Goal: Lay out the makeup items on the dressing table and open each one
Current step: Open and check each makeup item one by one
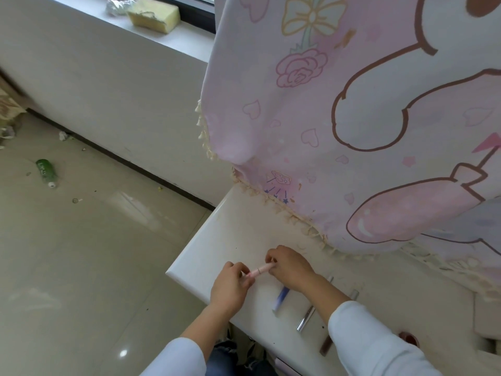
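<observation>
A slim pink makeup tube [259,270] is held level over the left end of the white dressing table [217,240]. My left hand [230,286] grips its near end and my right hand [288,267] grips its far end. On the table to the right lie a blue-and-white tube [282,298], a silver tube [305,318] and a dark brown stick [326,346], side by side. My right forearm crosses over them and hides part of each.
A pink cartoon-print cloth [352,118] with a tasselled fringe hangs over the back of the table. A round reddish item [408,337] peeks out by my right sleeve. On the tiled floor to the left lies a green bottle [46,172]. A yellow sponge [153,14] sits on the windowsill.
</observation>
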`<state>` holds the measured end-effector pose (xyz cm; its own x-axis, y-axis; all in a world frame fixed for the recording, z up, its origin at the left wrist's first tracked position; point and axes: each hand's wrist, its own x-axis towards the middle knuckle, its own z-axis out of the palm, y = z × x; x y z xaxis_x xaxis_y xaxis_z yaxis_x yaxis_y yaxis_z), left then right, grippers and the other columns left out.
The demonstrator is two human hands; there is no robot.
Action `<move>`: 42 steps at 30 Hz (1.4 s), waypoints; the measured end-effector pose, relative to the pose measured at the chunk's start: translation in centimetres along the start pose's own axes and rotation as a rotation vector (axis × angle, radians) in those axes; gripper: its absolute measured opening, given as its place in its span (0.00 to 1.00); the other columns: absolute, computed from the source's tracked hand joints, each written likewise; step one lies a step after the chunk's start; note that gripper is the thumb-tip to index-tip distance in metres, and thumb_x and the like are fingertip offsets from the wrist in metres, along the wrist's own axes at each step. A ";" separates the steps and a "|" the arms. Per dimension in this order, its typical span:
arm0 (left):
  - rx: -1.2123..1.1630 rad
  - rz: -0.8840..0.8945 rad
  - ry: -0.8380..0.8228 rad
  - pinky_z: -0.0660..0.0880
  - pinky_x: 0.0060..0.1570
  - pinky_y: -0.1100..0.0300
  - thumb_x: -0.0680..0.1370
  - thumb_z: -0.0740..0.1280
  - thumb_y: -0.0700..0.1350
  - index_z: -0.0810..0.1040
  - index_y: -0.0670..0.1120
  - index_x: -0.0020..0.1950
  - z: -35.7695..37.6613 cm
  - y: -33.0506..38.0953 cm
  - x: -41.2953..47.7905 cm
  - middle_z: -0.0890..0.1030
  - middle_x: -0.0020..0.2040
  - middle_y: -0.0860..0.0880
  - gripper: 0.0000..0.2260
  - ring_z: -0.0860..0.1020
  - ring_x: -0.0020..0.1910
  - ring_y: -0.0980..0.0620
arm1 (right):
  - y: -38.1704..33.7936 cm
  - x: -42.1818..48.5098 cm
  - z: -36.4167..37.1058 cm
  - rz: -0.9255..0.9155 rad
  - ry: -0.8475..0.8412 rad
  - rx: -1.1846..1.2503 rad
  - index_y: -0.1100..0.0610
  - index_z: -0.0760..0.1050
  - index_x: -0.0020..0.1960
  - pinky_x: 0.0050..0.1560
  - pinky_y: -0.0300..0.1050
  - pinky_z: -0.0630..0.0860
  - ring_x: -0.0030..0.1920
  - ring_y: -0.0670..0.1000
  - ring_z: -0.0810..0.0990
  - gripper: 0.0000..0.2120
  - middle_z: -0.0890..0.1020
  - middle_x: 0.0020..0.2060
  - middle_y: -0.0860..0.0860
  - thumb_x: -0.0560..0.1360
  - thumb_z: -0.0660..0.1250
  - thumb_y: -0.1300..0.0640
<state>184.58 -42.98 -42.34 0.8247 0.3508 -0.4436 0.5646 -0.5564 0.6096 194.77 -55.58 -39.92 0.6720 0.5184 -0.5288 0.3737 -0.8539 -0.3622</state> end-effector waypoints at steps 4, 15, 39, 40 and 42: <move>-0.056 0.092 -0.056 0.71 0.40 0.67 0.78 0.65 0.51 0.77 0.50 0.50 -1.2 -0.6 -0.1 0.78 0.47 0.53 0.06 0.76 0.44 0.55 | 0.2 -0.9 -1.7 -0.014 -0.006 0.260 0.57 0.80 0.55 0.42 0.35 0.70 0.45 0.48 0.77 0.11 0.80 0.47 0.50 0.73 0.70 0.58; -0.210 0.235 -0.181 0.69 0.40 0.66 0.82 0.56 0.51 0.77 0.47 0.57 -3.2 3.0 -1.6 0.79 0.46 0.49 0.13 0.74 0.41 0.56 | -1.4 -3.0 -3.5 0.145 0.110 0.776 0.60 0.78 0.45 0.34 0.38 0.77 0.32 0.48 0.81 0.06 0.83 0.36 0.55 0.71 0.72 0.58; -0.229 0.306 -0.160 0.67 0.40 0.72 0.82 0.52 0.53 0.73 0.48 0.58 -4.5 5.5 -2.3 0.77 0.49 0.52 0.14 0.74 0.42 0.57 | -1.9 -3.5 -5.4 0.125 0.188 0.818 0.61 0.78 0.42 0.31 0.36 0.73 0.29 0.46 0.79 0.05 0.82 0.32 0.53 0.72 0.72 0.59; -0.228 0.307 -0.163 0.67 0.40 0.72 0.82 0.52 0.53 0.73 0.48 0.58 -4.6 5.5 -2.3 0.77 0.49 0.52 0.14 0.74 0.42 0.57 | -1.9 -3.5 -5.4 0.125 0.188 0.819 0.61 0.78 0.42 0.31 0.36 0.74 0.29 0.46 0.79 0.05 0.82 0.32 0.53 0.72 0.72 0.59; -0.232 0.307 -0.171 0.67 0.41 0.71 0.82 0.52 0.53 0.73 0.49 0.59 -4.6 5.5 -2.1 0.78 0.50 0.52 0.14 0.74 0.44 0.57 | -1.9 -3.6 -5.5 0.125 0.188 0.819 0.62 0.78 0.42 0.31 0.36 0.74 0.29 0.46 0.79 0.06 0.82 0.33 0.54 0.72 0.72 0.59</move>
<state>186.09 -43.33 -35.07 0.9494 0.0543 -0.3093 0.3024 -0.4241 0.8536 195.15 -56.05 -33.11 0.8000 0.3444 -0.4914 -0.2423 -0.5637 -0.7896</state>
